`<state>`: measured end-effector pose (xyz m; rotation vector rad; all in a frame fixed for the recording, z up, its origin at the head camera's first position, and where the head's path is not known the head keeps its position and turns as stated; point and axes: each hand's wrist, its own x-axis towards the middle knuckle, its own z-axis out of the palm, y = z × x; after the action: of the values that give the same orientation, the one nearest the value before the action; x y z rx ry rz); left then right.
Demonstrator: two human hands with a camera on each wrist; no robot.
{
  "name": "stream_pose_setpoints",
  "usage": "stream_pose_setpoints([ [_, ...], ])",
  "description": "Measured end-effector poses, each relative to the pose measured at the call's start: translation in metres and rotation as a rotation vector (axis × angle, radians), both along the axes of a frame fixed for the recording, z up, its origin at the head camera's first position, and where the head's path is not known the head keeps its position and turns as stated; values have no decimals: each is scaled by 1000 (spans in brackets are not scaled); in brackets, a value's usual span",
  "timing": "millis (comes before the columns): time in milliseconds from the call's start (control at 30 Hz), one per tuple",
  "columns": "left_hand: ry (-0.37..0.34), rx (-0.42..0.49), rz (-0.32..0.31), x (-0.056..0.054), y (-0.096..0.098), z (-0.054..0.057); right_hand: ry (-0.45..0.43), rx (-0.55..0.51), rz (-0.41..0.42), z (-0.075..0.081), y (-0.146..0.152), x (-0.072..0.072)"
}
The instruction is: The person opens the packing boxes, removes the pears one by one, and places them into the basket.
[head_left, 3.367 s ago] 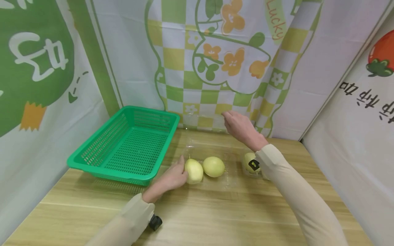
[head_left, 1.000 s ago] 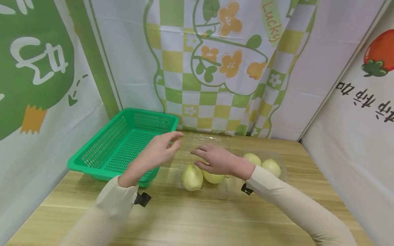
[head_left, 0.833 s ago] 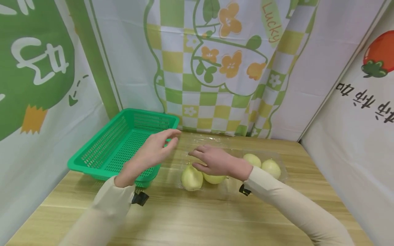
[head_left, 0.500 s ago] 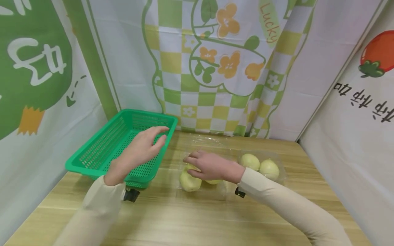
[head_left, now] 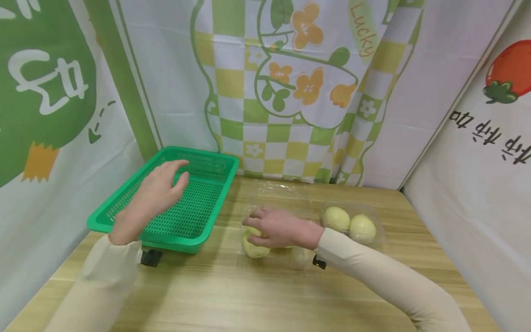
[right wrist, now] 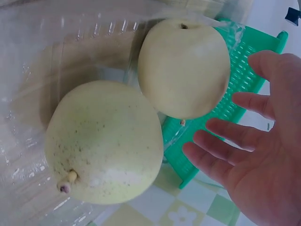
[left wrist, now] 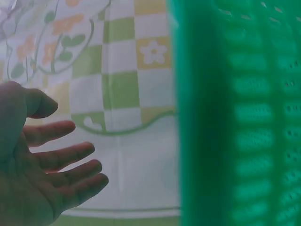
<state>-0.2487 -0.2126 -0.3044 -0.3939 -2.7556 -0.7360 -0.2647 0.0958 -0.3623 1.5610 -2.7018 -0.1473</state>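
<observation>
My left hand point(head_left: 155, 189) hovers over the left part of the green plastic basket point(head_left: 188, 242), fingers spread loosely with nothing in them. In the left wrist view its palm and fingers point(left wrist: 77, 188) are beside the basket's blurred wall. Over an opened clear plastic box point(head_left: 271, 263) is my right hand point(head_left: 278, 228), fingers slightly bent. Two pale yellow-green pears lie in that box: the left pear point(head_left: 253, 246) shows partly, and the other is mostly behind the hand. In the right wrist view, the fingers stay apart from the near pear point(right wrist: 106, 146) and the far pear point(right wrist: 183, 70).
A second clear box point(head_left: 379, 230) stands to the right, with two pears point(head_left: 337, 219) in it. The wooden table point(head_left: 249, 299) ends at a checked curtain point(head_left: 286, 138) behind and printed cloth walls on both sides.
My right hand has let go of the box lid, which now lies back, and lowered over the pears. My left hand has left the left pear and moved left over the basket.
</observation>
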Motion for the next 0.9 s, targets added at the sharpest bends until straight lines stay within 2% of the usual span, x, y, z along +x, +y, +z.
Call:
stream_pose_setpoints([
  [167,-4,30,77,-4,-22,-5,0,10,0,-5,-3,0],
  [433,44,65,157,-10,-55,-18,-24,8,-12,-12,-4,-1],
  [700,78,52,197,-17,-76,-28,-50,27,-41,-16,-7,0],
  [900,54,31,197,-21,-88,-34,-59,35,-75,-18,-9,-1],
])
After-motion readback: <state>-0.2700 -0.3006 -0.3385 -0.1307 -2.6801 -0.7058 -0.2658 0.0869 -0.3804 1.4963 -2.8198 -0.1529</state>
